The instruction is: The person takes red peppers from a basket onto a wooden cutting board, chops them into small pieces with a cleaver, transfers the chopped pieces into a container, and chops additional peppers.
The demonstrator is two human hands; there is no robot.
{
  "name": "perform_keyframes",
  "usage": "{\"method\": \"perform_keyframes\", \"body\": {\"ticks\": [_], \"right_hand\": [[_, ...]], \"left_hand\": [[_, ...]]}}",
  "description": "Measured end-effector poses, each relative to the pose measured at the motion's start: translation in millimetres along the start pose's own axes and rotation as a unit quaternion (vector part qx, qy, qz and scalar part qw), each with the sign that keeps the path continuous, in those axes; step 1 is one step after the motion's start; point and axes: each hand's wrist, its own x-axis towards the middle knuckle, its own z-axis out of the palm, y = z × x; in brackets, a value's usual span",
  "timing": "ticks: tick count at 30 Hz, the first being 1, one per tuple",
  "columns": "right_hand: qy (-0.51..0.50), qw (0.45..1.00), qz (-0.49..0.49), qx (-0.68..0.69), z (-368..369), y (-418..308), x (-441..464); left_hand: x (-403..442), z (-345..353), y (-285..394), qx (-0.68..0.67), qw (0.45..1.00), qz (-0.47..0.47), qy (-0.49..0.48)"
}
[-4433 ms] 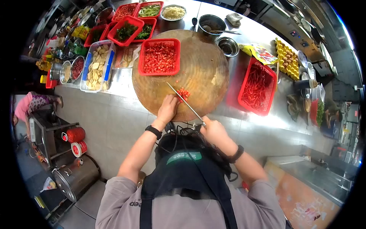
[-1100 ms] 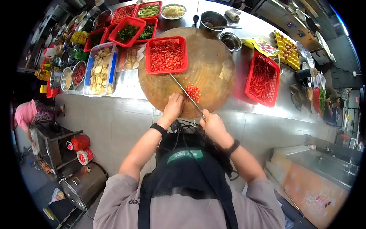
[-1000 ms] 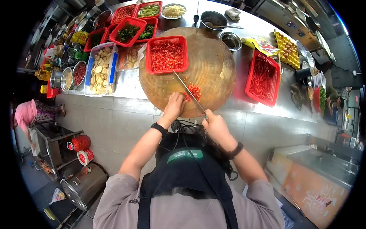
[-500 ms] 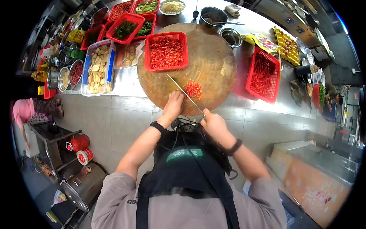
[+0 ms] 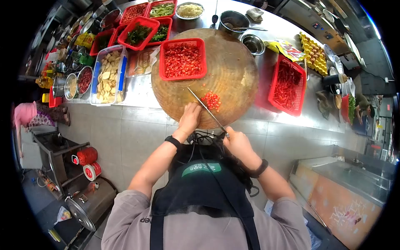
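Note:
My right hand (image 5: 238,143) is wrapped round the handle of a kitchen knife (image 5: 205,107), whose blade slants up and left across a round wooden chopping board (image 5: 233,66). My left hand (image 5: 190,117) rests at the board's near edge, fingers curled together close to the blade's left side. Whatever lies under those fingertips is hidden. A small heap of chopped red chilli (image 5: 212,101) sits on the right side of the blade. Farther back on the board stands a red plastic basket (image 5: 204,62) filled with chopped red chilli (image 5: 182,59).
Right of the board, a red basket (image 5: 273,98) holds whole red chillies (image 5: 287,83). A clear tub (image 5: 119,84) of sliced pale food stands left. Behind are a metal pot (image 5: 225,18), a steel bowl (image 5: 260,50) and egg trays (image 5: 312,52). Another person (image 5: 27,112) is at far left.
The knife and my right hand have shifted slightly right and towards me. My left hand stays curled beside the blade. The whole view has tilted a little.

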Motion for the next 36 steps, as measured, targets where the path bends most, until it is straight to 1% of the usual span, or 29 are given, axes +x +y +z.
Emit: {"method": "perform_keyframes", "body": {"ticks": [3,5,7,9,10,11,14,19,23,25,31,34,36], "right_hand": [[-0.029,0.999,0.033,-0.024,6.1,-6.8,9.0],[0.009,1.000,0.005,-0.026,8.3,-8.9,19.8],[0.011,1.000,-0.002,-0.001,8.8,-0.2,16.3],[0.024,0.999,-0.021,0.023,4.2,0.9,22.5],[0.026,0.999,-0.011,0.025,2.5,-3.0,17.5],[0.027,0.999,0.001,0.027,1.8,-5.9,11.1],[0.016,1.000,0.006,0.020,-1.6,-7.9,3.4],[0.006,1.000,-0.006,-0.007,2.8,-5.1,-1.0],[0.001,0.999,0.001,-0.033,10.7,-14.2,13.4],[0.000,1.000,-0.007,-0.021,9.7,-7.4,21.3],[-0.003,1.000,-0.002,0.009,5.5,-9.1,6.1],[-0.007,1.000,-0.006,-0.004,7.8,-9.3,3.4],[-0.015,0.999,0.016,-0.030,13.8,-12.5,11.7]], "left_hand": [[-4.4,2.1,-2.8,-0.006,1.000,-0.005,0.001],[2.4,2.3,-4.9,-0.002,1.000,0.002,0.010],[0.3,-1.3,-0.1,-0.013,1.000,-0.012,-0.020],[3.9,-4.7,1.2,-0.029,1.000,-0.002,0.006],[-0.3,-6.2,2.7,-0.049,0.999,-0.003,0.023],[-4.4,-7.6,2.3,-0.049,0.999,-0.004,0.021],[-6.2,-10.2,-1.1,-0.015,0.999,-0.023,0.045],[-4.3,-17.5,1.5,-0.009,1.000,0.011,0.014],[-5.8,-15.2,5.2,0.013,1.000,0.003,0.015],[-3.3,-11.0,1.0,0.032,0.999,0.003,0.008],[-7.1,-10.7,-0.9,0.017,0.999,0.007,0.033],[-6.6,-8.3,-2.4,0.020,0.999,0.011,0.030],[-8.6,-8.1,-3.7,0.026,0.999,0.009,0.026]]}}
